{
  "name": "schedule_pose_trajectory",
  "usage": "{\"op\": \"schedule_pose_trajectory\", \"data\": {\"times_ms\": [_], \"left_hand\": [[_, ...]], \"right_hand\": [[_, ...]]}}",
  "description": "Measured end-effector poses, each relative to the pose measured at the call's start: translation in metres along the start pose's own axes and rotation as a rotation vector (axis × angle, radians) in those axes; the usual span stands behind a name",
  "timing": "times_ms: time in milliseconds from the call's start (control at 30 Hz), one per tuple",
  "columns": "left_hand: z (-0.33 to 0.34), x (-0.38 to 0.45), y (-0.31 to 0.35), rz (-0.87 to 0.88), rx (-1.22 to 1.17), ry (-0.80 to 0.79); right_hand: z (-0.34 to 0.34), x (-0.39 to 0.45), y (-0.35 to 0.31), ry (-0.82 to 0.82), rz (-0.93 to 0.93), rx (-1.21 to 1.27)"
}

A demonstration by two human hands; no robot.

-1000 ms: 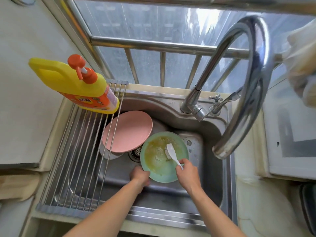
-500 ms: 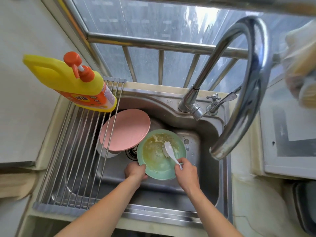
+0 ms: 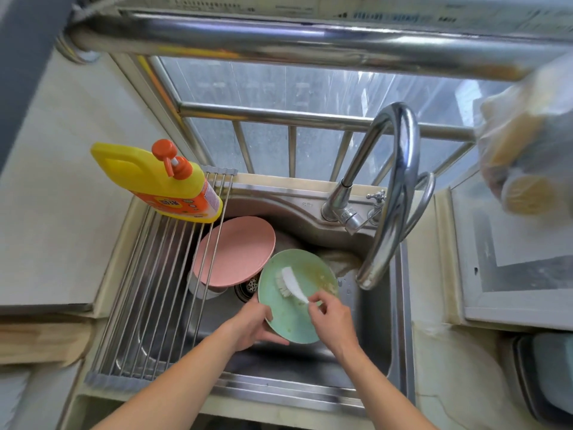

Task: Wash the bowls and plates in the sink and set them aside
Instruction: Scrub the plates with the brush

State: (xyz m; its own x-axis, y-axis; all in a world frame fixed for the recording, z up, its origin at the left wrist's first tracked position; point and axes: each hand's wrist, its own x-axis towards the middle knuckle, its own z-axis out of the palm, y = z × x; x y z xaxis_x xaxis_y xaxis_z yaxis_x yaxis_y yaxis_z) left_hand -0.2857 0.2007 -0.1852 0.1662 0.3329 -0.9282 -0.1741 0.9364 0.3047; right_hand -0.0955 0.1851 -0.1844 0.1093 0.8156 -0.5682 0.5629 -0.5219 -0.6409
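A green plate [image 3: 293,315] smeared with yellowish residue is held tilted over the steel sink [image 3: 376,330]. My left hand [image 3: 252,325] grips its lower left rim. My right hand [image 3: 331,322] pinches the handle of a white dish brush [image 3: 290,282], whose bristles lie on the plate's upper left. A pink plate [image 3: 235,251] rests upside down on a white bowl [image 3: 201,288] at the sink's back left; most of the bowl is hidden.
A roll-up wire rack [image 3: 161,293] covers the sink's left part, with a yellow detergent bottle [image 3: 158,178] at its far end. The curved faucet [image 3: 393,193] arches over the right side. A plastic bag [image 3: 527,156] hangs at the upper right. The drain [image 3: 251,285] sits between the plates.
The view has tipped back and shows more of the window. The brush head has swept from the plate's middle to its upper left, and the plate now tilts more toward me.
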Motion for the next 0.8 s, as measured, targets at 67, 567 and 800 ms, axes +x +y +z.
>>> {"op": "schedule_pose_trajectory", "data": {"times_ms": [67,567,800], "left_hand": [[0.002,-0.002,0.003,-0.003,-0.033,-0.020],[0.018,-0.010,0.015,0.061,-0.015,0.005],[0.009,-0.007,0.014,0.119,0.005,0.035]], "right_hand": [[-0.004,-0.014,-0.002,-0.088,-0.075,-0.034],[-0.031,-0.026,-0.002,-0.116,-0.088,-0.204],[-0.039,-0.018,-0.006,0.113,-0.013,-0.352]]}}
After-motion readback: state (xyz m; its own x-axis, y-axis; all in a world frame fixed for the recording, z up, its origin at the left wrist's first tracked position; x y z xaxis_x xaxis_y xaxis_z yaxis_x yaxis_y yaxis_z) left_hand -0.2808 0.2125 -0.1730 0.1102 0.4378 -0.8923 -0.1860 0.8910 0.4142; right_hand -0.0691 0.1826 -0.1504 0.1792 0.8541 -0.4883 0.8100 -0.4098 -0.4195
